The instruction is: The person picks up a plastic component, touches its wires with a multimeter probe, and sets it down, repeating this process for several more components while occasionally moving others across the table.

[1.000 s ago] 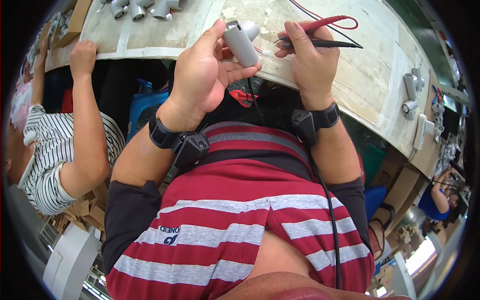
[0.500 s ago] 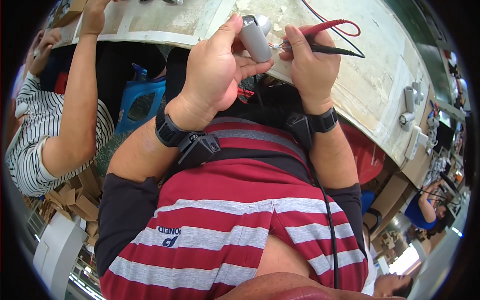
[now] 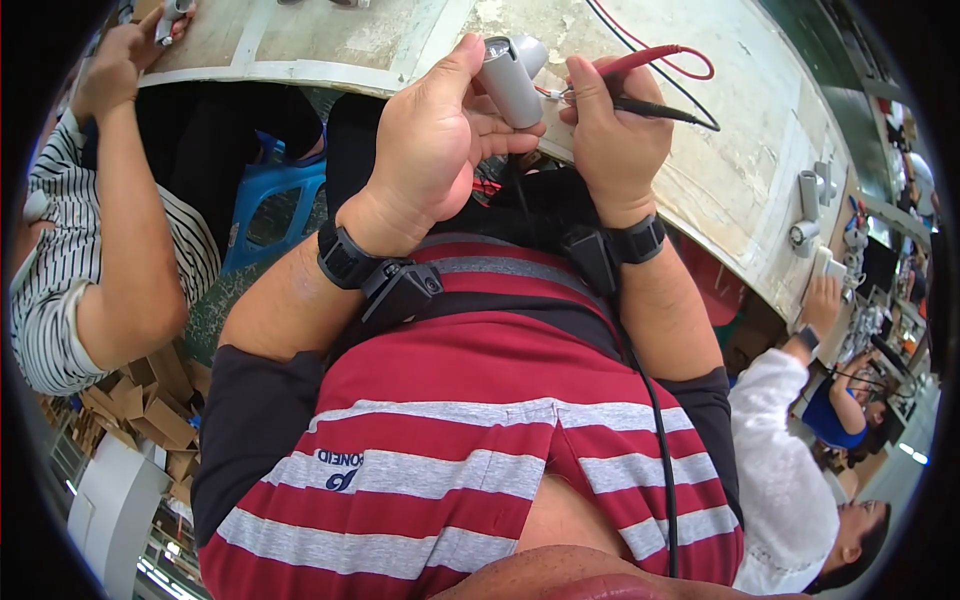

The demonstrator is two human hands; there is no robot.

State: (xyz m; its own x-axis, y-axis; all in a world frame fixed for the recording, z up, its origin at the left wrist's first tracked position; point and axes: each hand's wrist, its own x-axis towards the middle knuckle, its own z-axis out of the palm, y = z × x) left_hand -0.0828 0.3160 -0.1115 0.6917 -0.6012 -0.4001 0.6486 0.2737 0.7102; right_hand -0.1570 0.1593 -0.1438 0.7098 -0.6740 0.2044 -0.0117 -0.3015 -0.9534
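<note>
Between the thumb and fingers of my left hand (image 3: 425, 145) is a grey cylindrical housing (image 3: 513, 92), tilted, with a rounded grey part (image 3: 530, 52) behind its upper end. Short thin wires with a small white connector (image 3: 555, 95) run from its side toward my right hand (image 3: 620, 150). That hand is closed around a red test probe (image 3: 640, 60) and a black test probe (image 3: 655, 109). Their tips meet at the connector by my fingertips; exact contact is too small to tell. Both hands are above the near table edge.
The worn white table (image 3: 740, 130) carries more grey cylindrical units (image 3: 808, 195) at the right. Beside them a person's white sleeve (image 3: 775, 390) reaches toward the table corner. At left, a co-worker's hand holds a small grey part (image 3: 172, 20), near a blue stool (image 3: 275, 205).
My hands hold nearly the same pose, the right slightly further left. A white-sleeved person's hand has come in at the right table corner. The left co-worker's arm has shifted left.
</note>
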